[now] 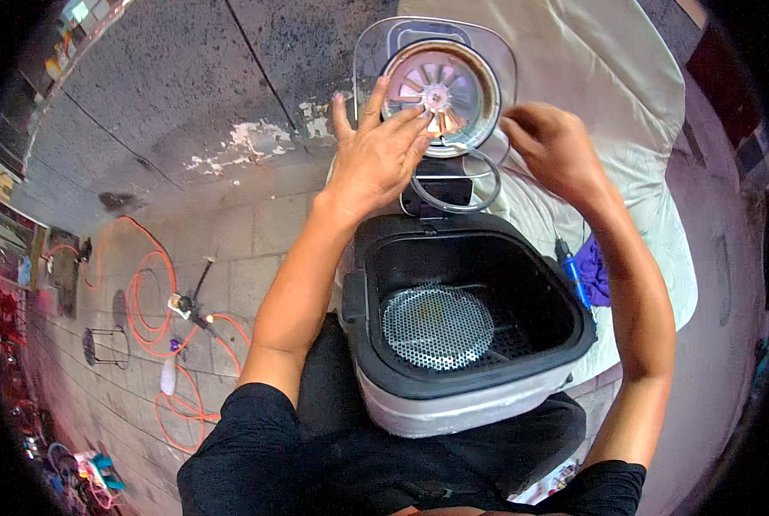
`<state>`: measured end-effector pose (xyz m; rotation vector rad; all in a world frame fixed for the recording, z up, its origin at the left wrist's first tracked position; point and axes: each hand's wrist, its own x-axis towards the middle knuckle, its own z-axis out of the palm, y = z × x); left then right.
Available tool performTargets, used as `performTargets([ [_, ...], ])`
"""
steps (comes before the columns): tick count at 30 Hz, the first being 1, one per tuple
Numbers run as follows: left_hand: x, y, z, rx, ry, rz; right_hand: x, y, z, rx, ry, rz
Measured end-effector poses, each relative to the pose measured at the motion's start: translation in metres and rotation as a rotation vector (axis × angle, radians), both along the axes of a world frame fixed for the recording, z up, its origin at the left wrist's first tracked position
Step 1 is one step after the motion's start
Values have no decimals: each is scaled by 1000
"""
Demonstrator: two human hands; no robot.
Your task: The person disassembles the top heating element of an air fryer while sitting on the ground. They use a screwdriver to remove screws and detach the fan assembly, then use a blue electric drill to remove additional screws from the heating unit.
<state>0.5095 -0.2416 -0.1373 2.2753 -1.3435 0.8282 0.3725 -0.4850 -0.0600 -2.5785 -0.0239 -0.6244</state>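
Both hands up at the lid of the tub

Closest to me, by my dark-trousered legs, is the white tub with its thick black rim, the centre of my clock face. A round perforated metal plate lies on its floor. At twelve o'clock, past the rim, a clear looped tube hangs below the raised lid, which has a round, fan-like middle. My left hand, at eleven, is spread, its fingers over the near left part of that round middle. My right hand, at one, is curled and blurred beside the lid's right edge; I cannot tell whether it pinches anything.

At two o'clock, just off the tub, a blue tool lies beside a bunched purple cloth. A pale sheet spreads from twelve round to three. Farther out at nine, an orange cord loops over the paving, and beyond it stands a small wire frame.
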Motion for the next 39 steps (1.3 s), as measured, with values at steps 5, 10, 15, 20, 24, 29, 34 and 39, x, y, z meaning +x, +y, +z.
performTargets([
  [5, -2, -3, -2, -11, 65, 9, 88, 24, -17, -374, -4, 15],
  [10, -1, -7, -9, -91, 124, -12, 102, 35, -19, -551, -3, 32],
  [15, 1, -11, -15, -135, 139, 10, 109, 42, -25, -695, -69, 40],
  [20, 0, -13, -12, -131, 150, 5, 114, 28, -28, -947, -24, 103],
  [24, 1, -10, -14, -134, 144, 10, 105, 47, -25, -719, -14, -41],
  [29, -1, -13, -14, -156, 176, -3, 106, 42, -25, -639, -42, -6],
  [34, 0, -12, -15, -149, 194, -8, 111, 41, -25, -734, 126, -56],
  [39, -1, -13, -14, -169, 173, -11, 105, 50, -22, -637, -40, -81],
])
